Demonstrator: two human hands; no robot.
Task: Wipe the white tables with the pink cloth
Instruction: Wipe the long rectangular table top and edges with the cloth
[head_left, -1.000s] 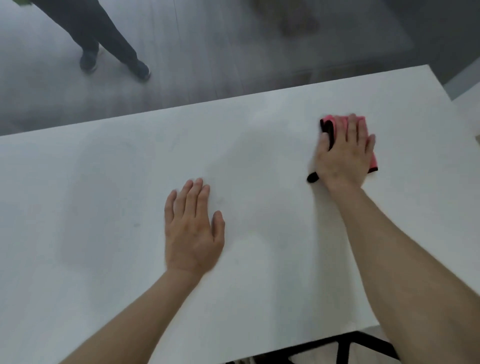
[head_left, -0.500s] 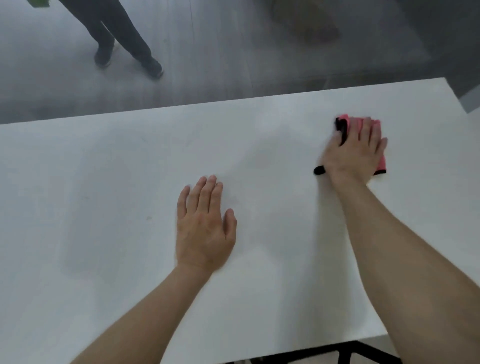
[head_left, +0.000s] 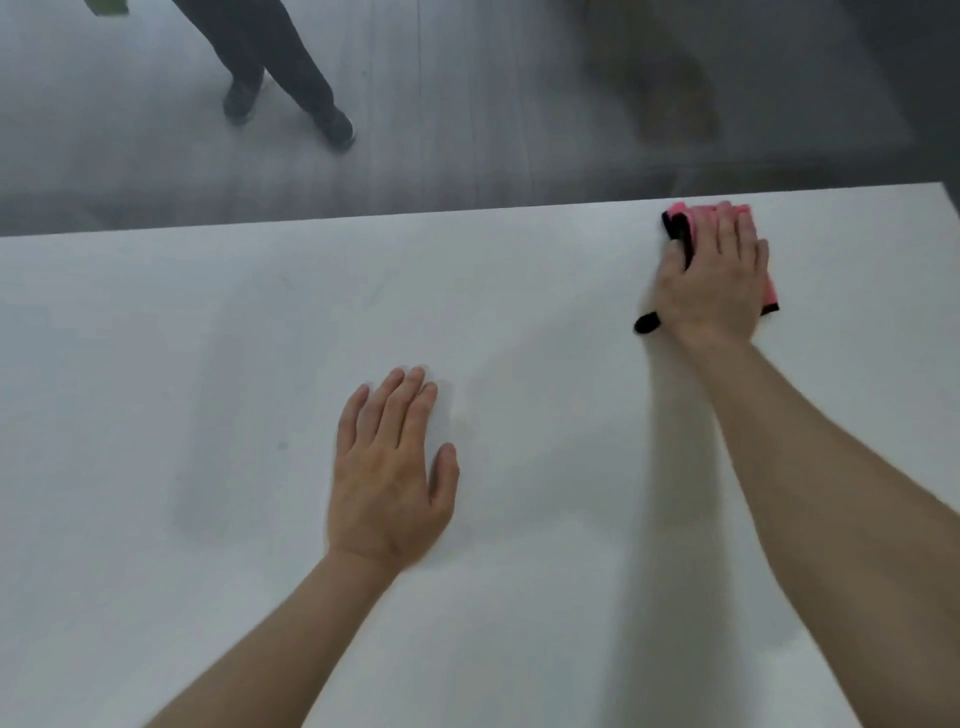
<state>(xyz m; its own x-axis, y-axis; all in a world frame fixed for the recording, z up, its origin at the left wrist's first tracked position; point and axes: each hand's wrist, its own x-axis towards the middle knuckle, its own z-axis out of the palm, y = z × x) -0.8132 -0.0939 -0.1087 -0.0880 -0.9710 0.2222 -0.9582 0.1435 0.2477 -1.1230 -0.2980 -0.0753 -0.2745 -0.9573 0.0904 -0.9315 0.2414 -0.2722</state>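
A white table (head_left: 208, 364) fills most of the view. My right hand (head_left: 714, 280) lies flat on a folded pink cloth (head_left: 698, 212) with black trim and presses it onto the table close to the far edge, at the right. Most of the cloth is hidden under the palm; its pink top edge and a black corner show. My left hand (head_left: 392, 473) rests palm down on the bare tabletop near the middle, fingers together, holding nothing.
Beyond the table's far edge is a grey floor (head_left: 467, 104). A person's legs in dark trousers and dark shoes (head_left: 291, 78) stand there at the upper left. The table's right corner lies at the frame's right edge.
My right hand has pushed the pink cloth away from me, up to the table's far edge. The view has shifted, and the left hand stays flat on the table.
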